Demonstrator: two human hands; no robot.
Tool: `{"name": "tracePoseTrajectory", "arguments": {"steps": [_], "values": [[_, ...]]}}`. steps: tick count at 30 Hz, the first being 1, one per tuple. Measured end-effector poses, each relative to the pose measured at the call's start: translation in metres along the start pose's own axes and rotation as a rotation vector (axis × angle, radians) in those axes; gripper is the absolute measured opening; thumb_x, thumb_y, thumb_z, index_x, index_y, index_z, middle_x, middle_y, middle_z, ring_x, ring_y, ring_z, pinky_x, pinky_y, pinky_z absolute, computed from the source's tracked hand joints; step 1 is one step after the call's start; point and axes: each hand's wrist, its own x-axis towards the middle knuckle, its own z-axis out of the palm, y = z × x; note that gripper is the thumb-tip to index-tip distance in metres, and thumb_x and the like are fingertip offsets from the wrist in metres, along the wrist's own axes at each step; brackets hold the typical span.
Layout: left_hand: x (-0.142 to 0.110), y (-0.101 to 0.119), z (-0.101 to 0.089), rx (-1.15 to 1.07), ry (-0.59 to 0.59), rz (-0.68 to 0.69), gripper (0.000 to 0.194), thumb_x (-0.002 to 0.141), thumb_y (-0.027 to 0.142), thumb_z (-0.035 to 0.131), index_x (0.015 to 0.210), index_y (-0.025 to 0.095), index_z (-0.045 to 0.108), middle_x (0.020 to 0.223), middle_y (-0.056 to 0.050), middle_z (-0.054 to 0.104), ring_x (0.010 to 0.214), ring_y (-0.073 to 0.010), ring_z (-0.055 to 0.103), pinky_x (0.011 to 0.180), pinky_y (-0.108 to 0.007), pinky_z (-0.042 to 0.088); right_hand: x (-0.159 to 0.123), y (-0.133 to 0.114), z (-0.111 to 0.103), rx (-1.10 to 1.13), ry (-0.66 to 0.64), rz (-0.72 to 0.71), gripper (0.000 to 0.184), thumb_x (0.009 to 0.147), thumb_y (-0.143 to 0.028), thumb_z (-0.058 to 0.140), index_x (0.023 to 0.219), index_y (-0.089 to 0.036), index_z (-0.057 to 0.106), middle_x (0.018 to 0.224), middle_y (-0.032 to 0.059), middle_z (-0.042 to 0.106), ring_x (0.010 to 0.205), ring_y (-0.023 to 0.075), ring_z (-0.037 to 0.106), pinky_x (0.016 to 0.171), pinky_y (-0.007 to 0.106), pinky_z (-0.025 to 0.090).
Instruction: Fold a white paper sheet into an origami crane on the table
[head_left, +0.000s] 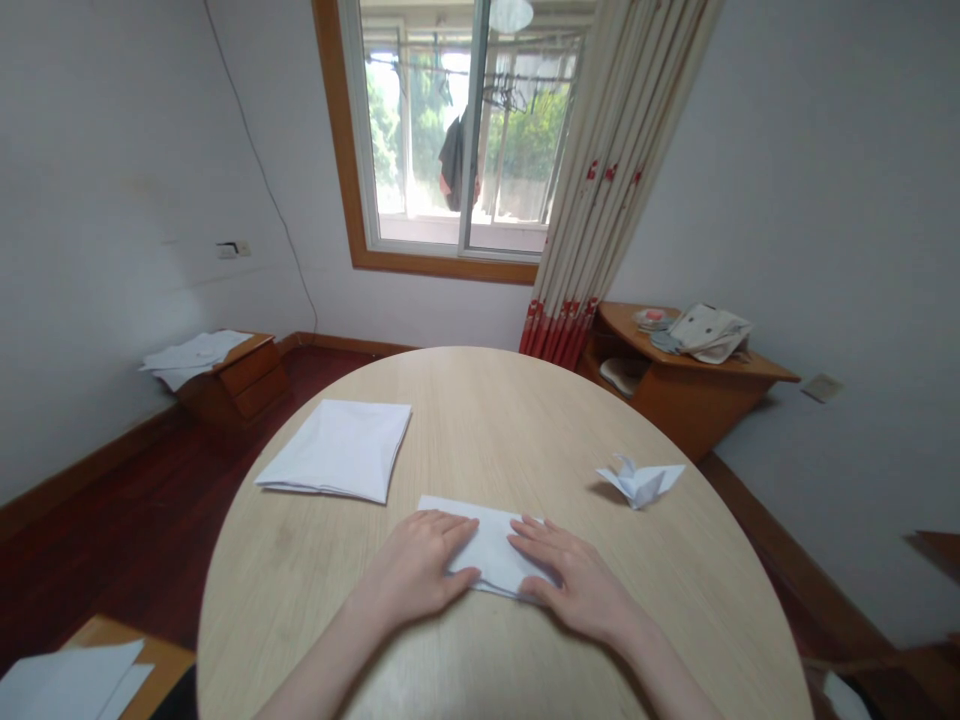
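Observation:
A folded sheet of white paper (495,545) lies on the round table in front of me, its long side running left to right. My left hand (424,562) rests on its left part, fingers stretched out flat. On the right part lies my right hand (566,570), also flat with the fingers extended. Between the two hands the middle of the paper shows, while its ends are partly covered. Beyond my right hand stands a folded white paper crane (639,482). Past my left hand is a stack of square white paper (337,450).
The round wooden table (480,400) has a curved edge all around. Behind it at right, a wooden cabinet (690,410) carries a cloth bag (709,332). A small drawer unit (259,380) with papers stands at left. More white sheets (71,680) lie at lower left.

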Motion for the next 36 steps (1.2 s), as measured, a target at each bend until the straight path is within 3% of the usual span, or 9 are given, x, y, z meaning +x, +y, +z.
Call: {"name": "tracePoseTrajectory", "arguments": {"steps": [3, 6, 12, 21, 30, 36], "values": [[0.000, 0.000, 0.000, 0.000, 0.015, 0.013, 0.042, 0.083, 0.035, 0.067, 0.123, 0.020, 0.060, 0.121, -0.008, 0.066, 0.109, -0.0272, 0.061, 0.097, -0.042, 0.045, -0.001, 0.000, 0.000, 0.012, 0.011, -0.003, 0.061, 0.082, -0.059, 0.060, 0.132, -0.023, 0.055, 0.139, 0.0102, 0.050, 0.131, 0.0300, 0.044, 0.112, 0.051, 0.030], [0.002, -0.002, 0.005, 0.008, -0.028, 0.019, 0.060, 0.074, 0.042, 0.076, 0.126, 0.019, 0.058, 0.130, -0.011, 0.060, 0.118, -0.0295, 0.055, 0.101, -0.043, 0.042, -0.001, 0.000, 0.001, -0.001, 0.010, -0.007, 0.071, 0.075, -0.063, 0.066, 0.132, -0.023, 0.055, 0.140, 0.0110, 0.049, 0.132, 0.0318, 0.043, 0.112, 0.052, 0.028], [0.004, -0.008, 0.016, 0.023, -0.126, -0.044, 0.073, 0.072, 0.038, 0.079, 0.135, 0.016, 0.050, 0.142, -0.014, 0.047, 0.131, -0.0310, 0.043, 0.108, -0.043, 0.035, 0.000, -0.009, -0.001, -0.050, -0.107, 0.044, 0.074, 0.073, -0.048, 0.074, 0.136, -0.019, 0.050, 0.145, 0.0113, 0.041, 0.137, 0.0322, 0.033, 0.116, 0.051, 0.021], [0.004, -0.009, 0.011, -0.023, -0.130, -0.064, 0.063, 0.076, 0.039, 0.076, 0.132, 0.018, 0.054, 0.138, -0.013, 0.052, 0.125, -0.0304, 0.050, 0.105, -0.041, 0.039, -0.001, -0.009, -0.005, -0.029, -0.111, 0.042, 0.062, 0.081, -0.045, 0.065, 0.136, -0.020, 0.051, 0.145, 0.0103, 0.042, 0.137, 0.0307, 0.033, 0.115, 0.051, 0.022], [0.002, -0.006, 0.007, -0.035, -0.061, -0.042, 0.055, 0.078, 0.037, 0.072, 0.127, 0.016, 0.058, 0.133, -0.013, 0.057, 0.120, -0.0291, 0.054, 0.103, -0.041, 0.041, -0.005, -0.005, -0.004, 0.026, -0.022, -0.010, 0.053, 0.085, -0.042, 0.060, 0.134, -0.023, 0.053, 0.142, 0.0079, 0.048, 0.134, 0.0297, 0.040, 0.113, 0.053, 0.028], [0.003, -0.004, 0.003, -0.052, 0.017, -0.001, 0.033, 0.087, 0.035, 0.061, 0.116, 0.019, 0.065, 0.119, -0.008, 0.067, 0.108, -0.0256, 0.063, 0.094, -0.036, 0.047, -0.007, -0.005, -0.007, 0.028, -0.011, -0.012, 0.050, 0.088, -0.045, 0.055, 0.131, -0.019, 0.056, 0.139, 0.0108, 0.051, 0.130, 0.0290, 0.045, 0.111, 0.050, 0.033]]}}
